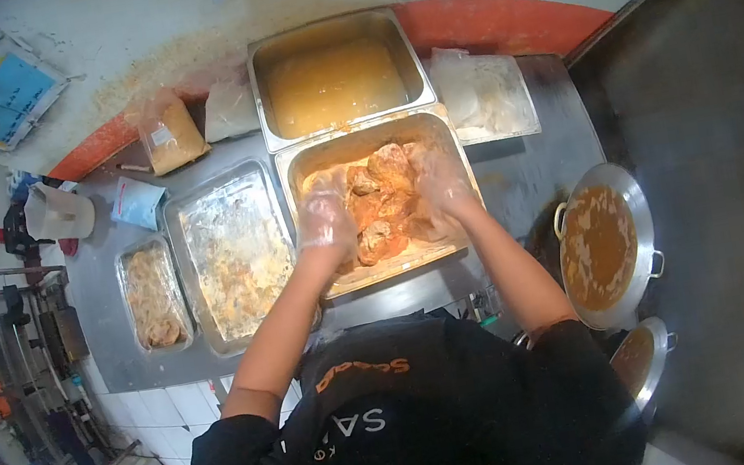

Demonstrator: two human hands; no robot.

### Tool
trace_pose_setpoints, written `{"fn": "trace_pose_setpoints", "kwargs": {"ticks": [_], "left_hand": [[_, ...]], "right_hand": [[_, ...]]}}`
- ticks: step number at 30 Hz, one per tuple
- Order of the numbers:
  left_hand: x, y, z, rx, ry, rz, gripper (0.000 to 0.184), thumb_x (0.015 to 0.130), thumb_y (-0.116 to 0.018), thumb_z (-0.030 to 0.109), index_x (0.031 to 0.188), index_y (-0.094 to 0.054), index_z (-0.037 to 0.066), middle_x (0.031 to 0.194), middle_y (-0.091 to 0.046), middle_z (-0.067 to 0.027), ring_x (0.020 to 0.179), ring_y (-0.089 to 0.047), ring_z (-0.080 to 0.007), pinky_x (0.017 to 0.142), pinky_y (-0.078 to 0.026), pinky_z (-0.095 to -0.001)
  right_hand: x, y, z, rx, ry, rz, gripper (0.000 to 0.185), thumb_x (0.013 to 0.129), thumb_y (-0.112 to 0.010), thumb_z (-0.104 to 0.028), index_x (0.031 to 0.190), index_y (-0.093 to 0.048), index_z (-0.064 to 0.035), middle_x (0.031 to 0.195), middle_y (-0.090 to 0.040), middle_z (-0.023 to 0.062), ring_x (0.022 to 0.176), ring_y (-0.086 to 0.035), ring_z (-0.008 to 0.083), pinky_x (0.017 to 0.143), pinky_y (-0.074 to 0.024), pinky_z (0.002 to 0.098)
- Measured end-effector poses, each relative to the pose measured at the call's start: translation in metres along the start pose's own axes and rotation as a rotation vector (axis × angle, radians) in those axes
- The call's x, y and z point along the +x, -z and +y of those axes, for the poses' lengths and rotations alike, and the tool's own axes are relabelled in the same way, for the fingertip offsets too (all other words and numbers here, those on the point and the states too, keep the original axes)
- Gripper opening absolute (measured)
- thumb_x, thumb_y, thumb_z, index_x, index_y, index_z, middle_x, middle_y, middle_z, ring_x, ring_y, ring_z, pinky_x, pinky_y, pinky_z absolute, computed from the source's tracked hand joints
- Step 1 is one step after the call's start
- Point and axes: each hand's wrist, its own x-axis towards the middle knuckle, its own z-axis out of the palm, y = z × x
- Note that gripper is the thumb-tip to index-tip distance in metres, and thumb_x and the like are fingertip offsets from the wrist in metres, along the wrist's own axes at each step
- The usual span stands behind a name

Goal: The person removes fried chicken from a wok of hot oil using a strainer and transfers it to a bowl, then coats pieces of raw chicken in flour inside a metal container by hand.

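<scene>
A deep steel pan [396, 271] holds orange-brown coated meat pieces [381, 194] lying in pale flour. At the left side of the meat is my left hand [325, 218], in a clear plastic glove; its fingers are blurred. My right hand [444, 184], gloved too, is at the right side of the pieces, its fingers also smeared. Whether either hand grips a piece cannot be made out. Behind this pan, touching it, stands a second steel pan [265, 103] filled with yellowish liquid.
Left of the pan lie a large floury tray [239, 253] and a smaller tray [153, 296]. Bags [171, 131], a white jug [60, 214] and a blue packet [137, 203] stand farther back. Two wide pans of oil [600, 247] are at the right. Another tray [496, 96] sits back right.
</scene>
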Motion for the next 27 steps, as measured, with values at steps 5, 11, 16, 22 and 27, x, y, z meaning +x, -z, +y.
{"fn": "trace_pose_setpoints", "kwargs": {"ticks": [5, 11, 16, 22, 27], "left_hand": [[0.059, 0.006, -0.004, 0.032, 0.360, -0.156, 0.037, 0.079, -0.059, 0.014, 0.110, -0.066, -0.004, 0.116, -0.063, -0.0247, 0.112, -0.059, -0.0332, 0.094, -0.049, -0.0369], [0.085, -0.012, -0.009, 0.016, 0.458, -0.361, 0.025, 0.077, -0.061, 0.018, 0.091, -0.074, 0.001, 0.102, -0.069, -0.0222, 0.097, -0.067, -0.0342, 0.084, -0.053, -0.0386], [0.103, -0.034, -0.037, 0.006, 0.312, -0.461, 0.028, 0.076, -0.057, 0.018, 0.093, -0.074, 0.004, 0.104, -0.068, -0.0214, 0.099, -0.066, -0.0341, 0.084, -0.053, -0.0401], [0.085, 0.004, -0.024, -0.087, 0.050, -0.498, 0.028, 0.076, -0.052, 0.014, 0.091, -0.072, 0.003, 0.100, -0.068, -0.0223, 0.095, -0.066, -0.0354, 0.082, -0.052, -0.0409], [0.024, 0.051, -0.013, -0.214, 0.048, -0.397, 0.026, 0.073, -0.058, 0.014, 0.091, -0.073, 0.003, 0.094, -0.068, -0.0219, 0.094, -0.065, -0.0359, 0.083, -0.050, -0.0402]], "right_hand": [[0.044, -0.040, 0.016, 0.141, -0.247, 0.073, 0.036, 0.082, -0.058, -0.030, 0.099, -0.067, 0.0012, 0.102, -0.066, 0.0241, 0.104, -0.060, 0.0375, 0.087, -0.0482, 0.0436], [0.057, -0.052, -0.023, 0.686, -0.371, 0.378, 0.042, 0.088, -0.051, -0.037, 0.094, -0.069, 0.0012, 0.104, -0.067, 0.0218, 0.099, -0.062, 0.0349, 0.085, -0.0462, 0.0427], [0.070, -0.025, -0.034, 0.274, -0.129, -0.044, 0.038, 0.087, -0.050, -0.033, 0.085, -0.069, -0.0003, 0.091, -0.068, 0.0155, 0.087, -0.063, 0.0256, 0.077, -0.0472, 0.0411], [0.050, 0.001, -0.047, 0.537, -0.291, -0.477, 0.028, 0.087, -0.051, -0.028, 0.083, -0.069, -0.0060, 0.086, -0.065, 0.0098, 0.084, -0.060, 0.0195, 0.075, -0.0464, 0.0359], [0.014, 0.029, -0.021, 0.478, 0.179, -0.262, 0.029, 0.089, -0.049, -0.026, 0.089, -0.066, -0.0031, 0.091, -0.065, 0.0133, 0.085, -0.060, 0.0231, 0.072, -0.0456, 0.0383]]}}
